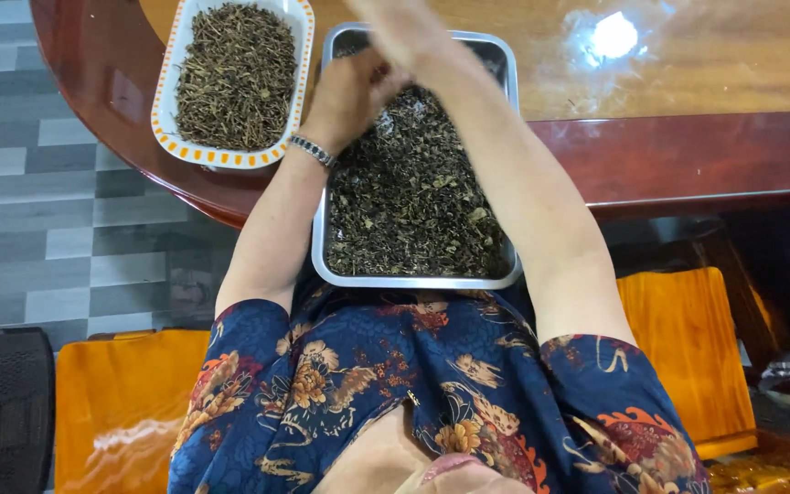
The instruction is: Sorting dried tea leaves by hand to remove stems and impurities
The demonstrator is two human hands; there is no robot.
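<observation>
- Sorting happens in the steel tray point(322, 261) of dark dried leaves point(409, 197), which overhangs the near edge of the desk point(688, 146) toward the lap.
- Left hand point(349, 91), bracelet at the wrist, is loosely curled over the leaves at the tray's far end; whether it pinches any cannot be told.
- Right hand point(395, 27) is blurred, fingers extended; its grasp cannot be told.
- Risk: downward pressure on the overhanging end may tip the tray off the desk.
- Risk: brisk strokes may flick leaves over the rim, or into the white dish point(168, 91) of stems just beside it.

right hand point(393, 27) blurred, fingertips cut off
</observation>
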